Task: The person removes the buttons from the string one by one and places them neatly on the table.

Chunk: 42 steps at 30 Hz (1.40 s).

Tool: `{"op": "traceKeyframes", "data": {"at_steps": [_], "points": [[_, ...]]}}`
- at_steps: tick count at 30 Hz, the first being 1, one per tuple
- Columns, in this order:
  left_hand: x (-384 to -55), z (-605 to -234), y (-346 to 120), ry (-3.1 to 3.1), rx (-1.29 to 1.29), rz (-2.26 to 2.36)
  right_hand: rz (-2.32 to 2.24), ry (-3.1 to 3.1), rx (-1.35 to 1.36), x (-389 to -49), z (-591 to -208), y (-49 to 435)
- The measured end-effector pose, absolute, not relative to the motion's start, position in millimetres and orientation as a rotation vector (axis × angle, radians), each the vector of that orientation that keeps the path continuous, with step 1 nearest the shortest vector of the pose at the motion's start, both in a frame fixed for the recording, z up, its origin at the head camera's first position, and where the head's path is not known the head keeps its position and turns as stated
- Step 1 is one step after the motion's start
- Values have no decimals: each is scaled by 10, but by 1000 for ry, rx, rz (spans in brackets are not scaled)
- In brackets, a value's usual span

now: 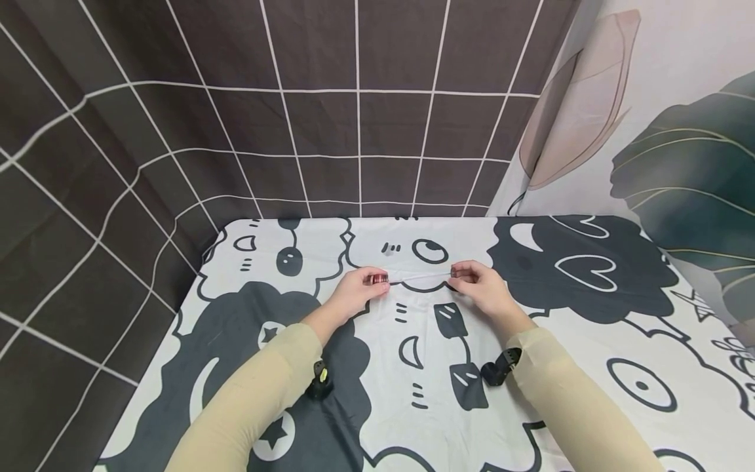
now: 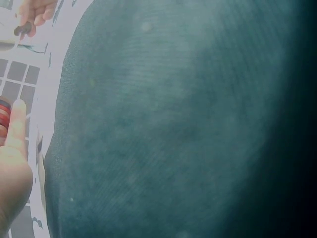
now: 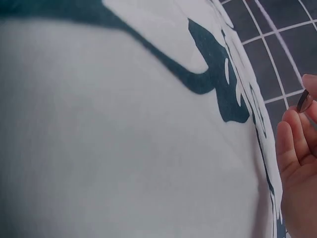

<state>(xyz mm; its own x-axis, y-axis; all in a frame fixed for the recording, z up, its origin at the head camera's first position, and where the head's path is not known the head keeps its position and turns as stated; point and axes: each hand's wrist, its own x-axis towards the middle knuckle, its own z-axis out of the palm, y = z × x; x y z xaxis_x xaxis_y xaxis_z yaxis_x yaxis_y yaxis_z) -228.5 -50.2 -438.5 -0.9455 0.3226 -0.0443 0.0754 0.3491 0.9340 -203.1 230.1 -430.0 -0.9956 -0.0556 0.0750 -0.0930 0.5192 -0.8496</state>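
My left hand (image 1: 354, 294) grips a small, round, red-and-white striped object (image 1: 380, 278) with dark edging, partly hidden by the fingers. From it a thin white line (image 1: 420, 278) runs straight across to my right hand (image 1: 485, 288). There, thumb and fingertips pinch a small dark end piece (image 3: 303, 101). Both hands are level, roughly a hand's width apart, over the patterned cloth. The left wrist view catches the striped object (image 2: 4, 119) at its left edge, with the dark end piece (image 2: 23, 29) farther off.
A black-and-white cartoon-print cloth (image 1: 413, 432) covers the surface under the arms. Behind and to the left hangs a dark curtain (image 1: 318, 124) with a white grid. A leaf-print curtain (image 1: 684, 170) stands at the right. Both wrists wear black cameras (image 1: 501, 367).
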Motion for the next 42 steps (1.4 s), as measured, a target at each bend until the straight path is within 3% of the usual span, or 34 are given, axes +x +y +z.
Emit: {"op": "traceKeyframes", "data": {"at_steps": [42], "points": [[-2265, -4354, -515, 2480, 345, 1570, 1184, -2893, -3, -1945, -4250, 2796]]}}
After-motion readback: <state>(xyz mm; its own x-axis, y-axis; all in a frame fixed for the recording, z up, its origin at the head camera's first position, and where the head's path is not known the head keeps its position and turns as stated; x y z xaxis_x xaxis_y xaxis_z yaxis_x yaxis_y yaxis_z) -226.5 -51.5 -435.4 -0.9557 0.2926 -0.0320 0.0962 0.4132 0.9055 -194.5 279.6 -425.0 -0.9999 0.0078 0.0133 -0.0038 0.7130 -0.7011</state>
